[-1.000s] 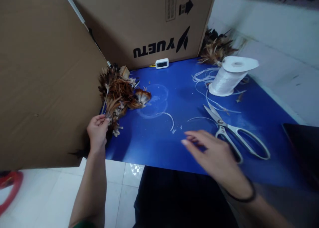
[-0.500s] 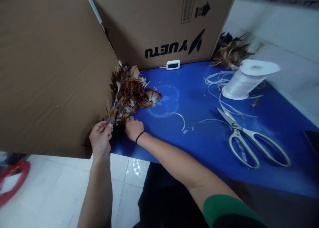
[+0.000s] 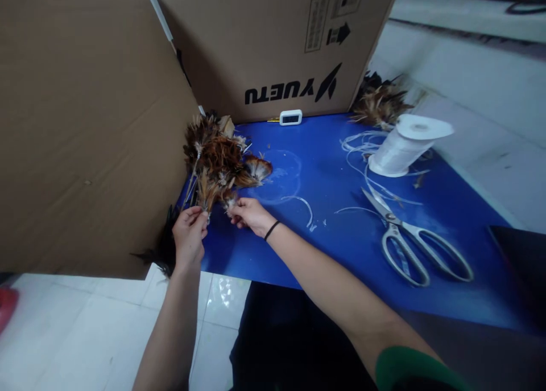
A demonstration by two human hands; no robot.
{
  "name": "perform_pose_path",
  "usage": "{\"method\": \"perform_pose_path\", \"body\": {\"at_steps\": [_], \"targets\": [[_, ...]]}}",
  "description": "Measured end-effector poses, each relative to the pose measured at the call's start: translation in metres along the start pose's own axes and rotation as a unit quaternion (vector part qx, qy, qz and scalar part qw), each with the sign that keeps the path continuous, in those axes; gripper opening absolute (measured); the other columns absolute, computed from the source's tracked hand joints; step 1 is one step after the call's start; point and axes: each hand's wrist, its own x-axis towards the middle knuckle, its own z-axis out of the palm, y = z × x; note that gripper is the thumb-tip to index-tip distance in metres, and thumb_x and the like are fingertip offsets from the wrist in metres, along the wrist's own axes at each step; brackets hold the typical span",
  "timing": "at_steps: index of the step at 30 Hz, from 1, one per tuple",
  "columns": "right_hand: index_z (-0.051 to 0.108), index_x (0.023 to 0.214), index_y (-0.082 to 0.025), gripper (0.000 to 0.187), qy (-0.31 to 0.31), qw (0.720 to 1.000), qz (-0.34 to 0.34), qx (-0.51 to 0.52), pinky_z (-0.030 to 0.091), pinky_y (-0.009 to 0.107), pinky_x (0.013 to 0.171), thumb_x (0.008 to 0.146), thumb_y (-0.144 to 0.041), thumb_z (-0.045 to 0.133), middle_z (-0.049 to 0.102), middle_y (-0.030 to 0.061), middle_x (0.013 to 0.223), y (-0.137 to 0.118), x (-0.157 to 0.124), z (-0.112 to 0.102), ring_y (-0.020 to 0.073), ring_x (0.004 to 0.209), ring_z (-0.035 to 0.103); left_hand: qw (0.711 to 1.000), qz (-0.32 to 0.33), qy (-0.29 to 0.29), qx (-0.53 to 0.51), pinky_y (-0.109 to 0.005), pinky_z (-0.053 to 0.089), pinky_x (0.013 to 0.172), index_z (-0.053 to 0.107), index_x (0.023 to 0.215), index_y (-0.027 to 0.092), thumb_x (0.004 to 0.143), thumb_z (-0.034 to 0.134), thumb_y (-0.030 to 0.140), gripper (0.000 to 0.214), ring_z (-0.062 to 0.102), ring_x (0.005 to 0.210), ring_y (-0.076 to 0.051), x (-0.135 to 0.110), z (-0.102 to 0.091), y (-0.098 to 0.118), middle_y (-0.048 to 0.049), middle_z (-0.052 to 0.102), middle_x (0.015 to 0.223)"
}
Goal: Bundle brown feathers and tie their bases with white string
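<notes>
A heap of brown and black feathers [image 3: 217, 157] lies at the left edge of the blue table [image 3: 324, 231], against a cardboard sheet. My left hand [image 3: 189, 236] is closed, pinching a small bunch of feathers by their quills at the near end of the heap. My right hand [image 3: 251, 214], with a black band on its wrist, is closed on another feather at the heap's near edge, right beside the left hand.
Large scissors [image 3: 409, 237] lie at the right, near a spool of white cord [image 3: 401, 143] with loose strands around it. A second feather pile [image 3: 379, 101] sits behind the spool. Cardboard sheets [image 3: 85, 123] wall the left and back. A small white timer [image 3: 290, 117] stands by the back sheet.
My right hand crossed from near the scissers side to the feather heap and closed on a feather. My left hand kept its pinch on the bunch and shifted slightly right.
</notes>
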Motion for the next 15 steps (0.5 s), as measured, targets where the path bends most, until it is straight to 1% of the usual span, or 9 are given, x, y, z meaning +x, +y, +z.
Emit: {"method": "perform_pose_path", "body": {"at_steps": [3, 6, 9, 11, 15], "targets": [[0.044, 0.073, -0.017, 0.014, -0.005, 0.996, 0.011, 0.093, 0.043, 0.013, 0.040, 0.078, -0.009, 0.054, 0.059, -0.0034, 0.062, 0.000, -0.002, 0.003, 0.0072, 0.051, 0.060, 1.000, -0.007, -0.001, 0.004, -0.013, 0.026, 0.039, 0.057, 0.088, 0.015, 0.056, 0.070, 0.026, 0.036, 0.044, 0.045, -0.004, 0.006, 0.011, -0.009, 0.0036, 0.054, 0.064], [0.047, 0.078, -0.016, 0.016, -0.007, 0.989, 0.021, 0.146, 0.043, 0.013, 0.037, 0.073, -0.007, 0.059, 0.061, -0.0041, 0.062, 0.003, 0.000, 0.007, 0.0078, 0.050, 0.061, 1.000, -0.011, -0.003, 0.017, -0.013, 0.028, 0.038, 0.056, 0.088, 0.015, 0.057, 0.068, 0.026, 0.035, 0.044, 0.045, -0.004, 0.012, 0.018, -0.018, 0.0032, 0.055, 0.065], [0.051, 0.079, -0.016, 0.020, -0.011, 0.985, 0.028, 0.172, 0.041, 0.012, 0.034, 0.068, -0.006, 0.065, 0.061, -0.0048, 0.061, 0.007, 0.002, 0.011, 0.0081, 0.048, 0.061, 1.000, -0.023, -0.018, 0.012, -0.014, 0.026, 0.036, 0.055, 0.087, 0.015, 0.056, 0.069, 0.027, 0.036, 0.043, 0.043, -0.004, 0.013, 0.020, -0.022, 0.0034, 0.054, 0.063], [0.052, 0.077, -0.015, 0.020, -0.014, 0.984, 0.030, 0.176, 0.040, 0.012, 0.033, 0.067, -0.006, 0.066, 0.061, -0.0049, 0.059, 0.008, 0.003, 0.013, 0.0081, 0.047, 0.060, 0.999, -0.037, -0.036, -0.001, -0.014, 0.025, 0.036, 0.055, 0.087, 0.014, 0.055, 0.070, 0.030, 0.038, 0.044, 0.043, -0.005, 0.012, 0.020, -0.022, 0.0037, 0.053, 0.061], [0.053, 0.075, -0.015, 0.018, -0.013, 0.985, 0.030, 0.169, 0.041, 0.013, 0.032, 0.068, -0.004, 0.065, 0.061, -0.0048, 0.056, 0.008, 0.003, 0.015, 0.0086, 0.045, 0.059, 0.996, -0.047, -0.082, -0.001, -0.016, 0.030, 0.036, 0.056, 0.090, 0.013, 0.056, 0.072, 0.036, 0.045, 0.050, 0.047, -0.008, 0.007, 0.017, -0.023, 0.0003, 0.058, 0.067]]}}
